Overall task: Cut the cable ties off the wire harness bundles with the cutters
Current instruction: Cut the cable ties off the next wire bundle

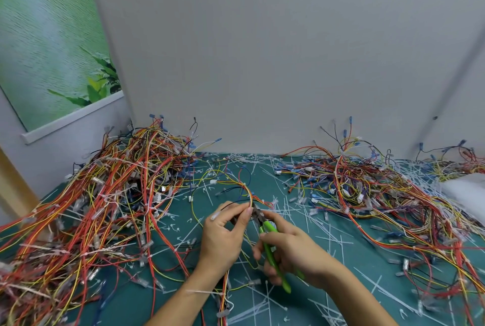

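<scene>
The fingertips (pixel 246 211) of the left hand (pixel 223 236) pinch a thin wire bundle (pixel 248 193) right at the nose of the cutters (pixel 268 228). The right hand (pixel 291 252) grips the green handles in curled fingers. The tie at the blades is too small to make out. The wires look light, limp and springy (likely to fan out once freed), so the best hold seems to be just beside the cutters, keeping the strand taut. Wire heaps (pixel 105 194) lie either side of the cutters, and cut ties (pixel 338 241) litter the green mat (pixel 367 268) beneath.
</scene>
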